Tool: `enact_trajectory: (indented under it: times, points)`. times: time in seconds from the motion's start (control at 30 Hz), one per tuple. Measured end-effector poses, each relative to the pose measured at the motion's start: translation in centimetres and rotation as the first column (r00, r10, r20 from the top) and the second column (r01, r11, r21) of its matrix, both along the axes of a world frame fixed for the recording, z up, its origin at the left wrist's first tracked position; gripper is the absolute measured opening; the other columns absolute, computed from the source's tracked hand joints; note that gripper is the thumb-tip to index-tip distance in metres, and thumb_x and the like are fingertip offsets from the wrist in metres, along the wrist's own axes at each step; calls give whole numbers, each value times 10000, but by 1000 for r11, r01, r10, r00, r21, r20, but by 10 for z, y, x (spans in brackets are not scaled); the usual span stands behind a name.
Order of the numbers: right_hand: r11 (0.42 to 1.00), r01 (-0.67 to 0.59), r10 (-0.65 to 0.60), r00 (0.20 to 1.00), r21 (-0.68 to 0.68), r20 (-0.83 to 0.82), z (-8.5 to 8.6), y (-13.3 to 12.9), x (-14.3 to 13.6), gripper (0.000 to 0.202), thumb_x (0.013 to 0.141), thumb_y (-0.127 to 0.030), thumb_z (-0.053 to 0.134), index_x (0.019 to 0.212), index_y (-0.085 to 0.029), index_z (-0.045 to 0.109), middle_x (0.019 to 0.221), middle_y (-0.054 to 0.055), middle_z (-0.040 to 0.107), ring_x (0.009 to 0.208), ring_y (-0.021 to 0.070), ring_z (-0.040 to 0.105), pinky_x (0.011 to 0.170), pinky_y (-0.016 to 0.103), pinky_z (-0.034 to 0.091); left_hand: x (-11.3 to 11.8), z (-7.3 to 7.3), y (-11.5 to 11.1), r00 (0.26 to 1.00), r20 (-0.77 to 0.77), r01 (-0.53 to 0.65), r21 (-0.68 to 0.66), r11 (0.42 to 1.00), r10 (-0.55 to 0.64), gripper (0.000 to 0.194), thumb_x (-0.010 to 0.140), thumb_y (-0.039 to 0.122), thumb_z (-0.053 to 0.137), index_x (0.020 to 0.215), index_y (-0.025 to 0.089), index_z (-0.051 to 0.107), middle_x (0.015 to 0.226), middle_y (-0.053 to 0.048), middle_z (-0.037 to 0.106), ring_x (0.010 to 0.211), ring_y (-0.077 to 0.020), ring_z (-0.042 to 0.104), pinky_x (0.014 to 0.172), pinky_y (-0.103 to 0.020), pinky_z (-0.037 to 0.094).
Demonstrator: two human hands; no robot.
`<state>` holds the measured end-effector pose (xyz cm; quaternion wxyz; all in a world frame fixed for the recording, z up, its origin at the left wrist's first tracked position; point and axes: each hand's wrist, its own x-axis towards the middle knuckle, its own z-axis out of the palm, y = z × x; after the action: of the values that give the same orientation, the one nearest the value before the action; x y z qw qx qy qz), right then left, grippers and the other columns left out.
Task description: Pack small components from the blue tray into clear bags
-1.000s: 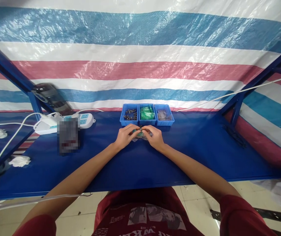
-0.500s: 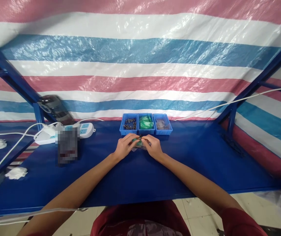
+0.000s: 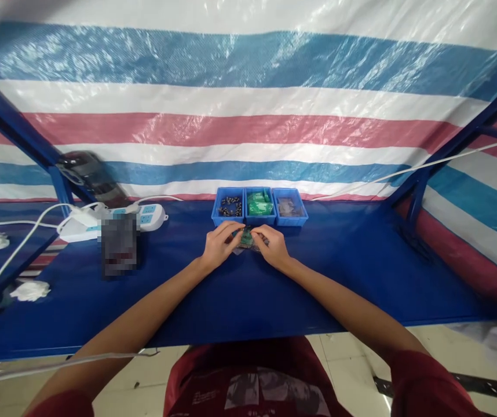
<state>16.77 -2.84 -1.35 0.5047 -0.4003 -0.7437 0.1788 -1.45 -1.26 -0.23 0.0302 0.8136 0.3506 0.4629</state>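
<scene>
A small clear plastic bag (image 3: 245,240) with green and dark contents lies between my hands, just in front of three blue bins. My left hand (image 3: 222,245) pinches its left upper part with thumb and fingers. From the other side my right hand (image 3: 271,245) closes on the bag's right upper part. The left bin (image 3: 216,219) holds small dark and brass-coloured parts. Green packets (image 3: 259,204) fill the middle bin. Clear small bags or pieces (image 3: 288,207) lie in the right bin. The fingers partly hide the bag.
On the left of the blue table (image 3: 240,301) are a white power strip (image 3: 153,217) with cables, a blurred-out dark object (image 3: 119,246) and a dark bottle (image 3: 94,178). Crumpled white tissues (image 3: 30,291) lie further left. A striped sheet (image 3: 248,130) hangs behind.
The camera view has tilted down a little, so the bins and table sit higher. Both hands stay together at the bag, with only slight finger movement.
</scene>
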Motion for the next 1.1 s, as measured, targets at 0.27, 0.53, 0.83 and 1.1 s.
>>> enact_trajectory:
  times: [0.27,0.53,0.83,1.1]
  points:
    - [1000,-7,7,1000,5,0,-2,0,0,254,923,-315,425,883,-180,636,763,45,608,642,139,556,627,252,456,2,-1,-1,1000,-5,-6,-31,1000,6,180,890,264,513,994,172,627,910,-35,685,502,-45,516,546,-173,453]
    - [1000,-13,13,1000,19,-11,-1,-1,-1,225,921,-278,437,887,-171,632,763,40,601,644,133,555,625,246,455,-2,-1,1,999,-32,35,-43,998,-37,265,935,214,412,1130,197,590,999,-67,636,856,-124,614,718,-214,488]
    - [999,-26,26,999,25,-26,-3,0,-2,195,890,-314,500,962,-185,628,782,43,608,628,137,567,606,253,481,-6,-19,7,998,-18,55,-142,988,-58,255,949,214,375,1152,195,528,845,-31,648,706,-98,622,623,-181,483]
    - [996,-69,69,998,56,16,-8,2,-3,194,887,-329,519,969,-196,634,833,56,631,700,155,590,653,269,495,-4,-20,5,987,-44,142,-179,974,-152,240,952,253,366,1120,192,526,758,-1,632,596,-76,588,566,-175,465]
